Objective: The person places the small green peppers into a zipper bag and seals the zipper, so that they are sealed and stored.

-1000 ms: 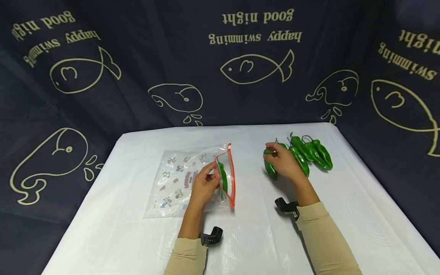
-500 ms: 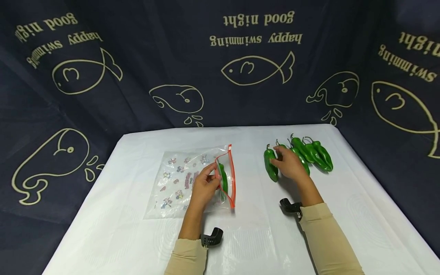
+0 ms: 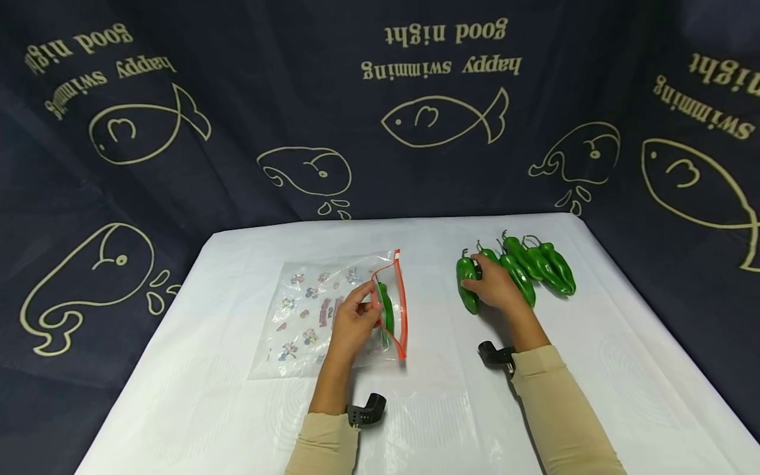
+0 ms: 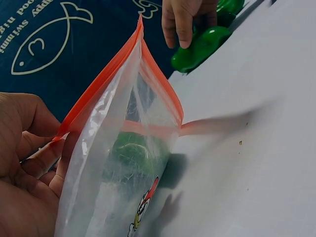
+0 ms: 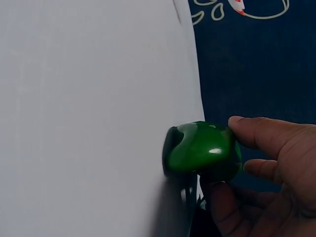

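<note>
Against the right grip [image 3: 497, 284], seemingly pinched there, lies one green pepper [image 5: 205, 149].

The left hand [image 3: 355, 320] is pinching a clear, red-edged plastic bag [image 3: 303, 316]; the right hand [image 3: 499, 284] is gripping a glossy green pepper [image 3: 468, 300].

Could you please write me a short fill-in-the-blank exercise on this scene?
1. The left hand holds open a clear plastic ____.
2. The right hand touches a pepper whose skin is coloured ____.
3. The table has a covering coloured ____.
4. In the head view, the words "good night" on the dark cloth appear upside ____.

Missing words: bag; green; white; down.
</note>
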A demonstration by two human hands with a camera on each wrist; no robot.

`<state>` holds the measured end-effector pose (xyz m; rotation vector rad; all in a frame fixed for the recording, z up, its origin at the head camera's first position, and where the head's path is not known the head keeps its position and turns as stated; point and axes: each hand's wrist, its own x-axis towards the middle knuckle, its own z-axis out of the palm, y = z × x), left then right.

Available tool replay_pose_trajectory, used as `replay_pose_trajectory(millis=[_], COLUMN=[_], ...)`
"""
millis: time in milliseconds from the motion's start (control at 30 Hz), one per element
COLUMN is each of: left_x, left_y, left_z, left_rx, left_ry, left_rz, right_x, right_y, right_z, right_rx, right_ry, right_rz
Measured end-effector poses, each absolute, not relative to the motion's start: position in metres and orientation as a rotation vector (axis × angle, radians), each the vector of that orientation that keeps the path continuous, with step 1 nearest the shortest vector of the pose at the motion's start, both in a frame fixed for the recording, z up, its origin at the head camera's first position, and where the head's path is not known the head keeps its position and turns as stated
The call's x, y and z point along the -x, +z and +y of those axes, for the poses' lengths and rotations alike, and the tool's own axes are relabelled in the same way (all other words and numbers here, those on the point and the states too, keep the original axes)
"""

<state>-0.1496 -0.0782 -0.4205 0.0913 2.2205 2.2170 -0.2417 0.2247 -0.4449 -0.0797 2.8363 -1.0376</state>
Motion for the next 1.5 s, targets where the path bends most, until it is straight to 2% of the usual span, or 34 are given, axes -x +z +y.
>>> replay_pose_trajectory(millis=[200,433,967,1500], left_x=[0.149,0.164,0.166,0.166], left_y=[-0.420,-0.452,-0.452,-0.453], left_z=[-0.077,-0.077,-0.078,-0.078], left_rx=[-0.081,-0.073,-0.044,-0.044], left_ry=[2.219,2.237,2.222,2.215], left_rz=[2.218,2.258,2.246,2.208], right_x=[0.242,0.240,0.230,0.222], right_y=[-0.445,-0.440,-0.437,-0.439], right_z=[0.225,0.222,0.193,0.157], right_rx=[0.061,0.086,0.220,0.271], right_ry=[-1.051,-1.088,-1.204,-1.630], right_rz=[2.814,2.816,2.788,2.469])
